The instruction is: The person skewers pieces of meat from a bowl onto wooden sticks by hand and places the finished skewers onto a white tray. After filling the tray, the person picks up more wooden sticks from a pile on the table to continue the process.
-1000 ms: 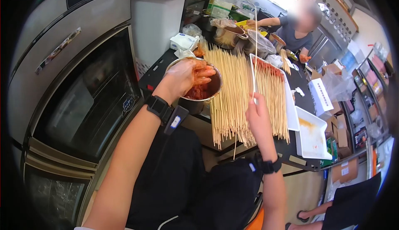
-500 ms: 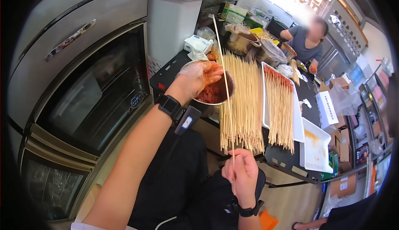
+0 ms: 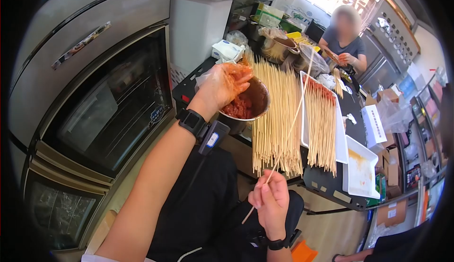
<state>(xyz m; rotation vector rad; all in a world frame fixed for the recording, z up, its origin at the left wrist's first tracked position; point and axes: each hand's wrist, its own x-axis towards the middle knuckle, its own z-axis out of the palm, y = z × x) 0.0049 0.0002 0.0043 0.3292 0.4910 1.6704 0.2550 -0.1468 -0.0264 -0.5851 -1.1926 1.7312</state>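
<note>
My right hand (image 3: 270,198) is closed around the lower part of a long bamboo skewer (image 3: 297,115), pinching it between thumb and fingers. The skewer slants up to the right, its bare tip in front of the tray's upper end. My left hand (image 3: 222,83), in a clear glove smeared with red-orange marinade, is held over the rim of a metal pot (image 3: 261,101). Its fingers are loosely bent and apart, and I make out nothing in them. Red marinated meat (image 3: 240,107) lies in the pot. Beside it is a wide row of bare skewers (image 3: 276,120).
A white tray (image 3: 341,144) holds skewers with red meat at their far ends. Nearer the right edge sits a stained white tray (image 3: 362,174). Across the table, a person (image 3: 347,39) works with both hands. An oven (image 3: 109,101) stands at left.
The skewer in my right hand has swung from near upright to a rightward slant. My left hand's fingers have curled slightly. The person opposite has sat up and brought both hands together.
</note>
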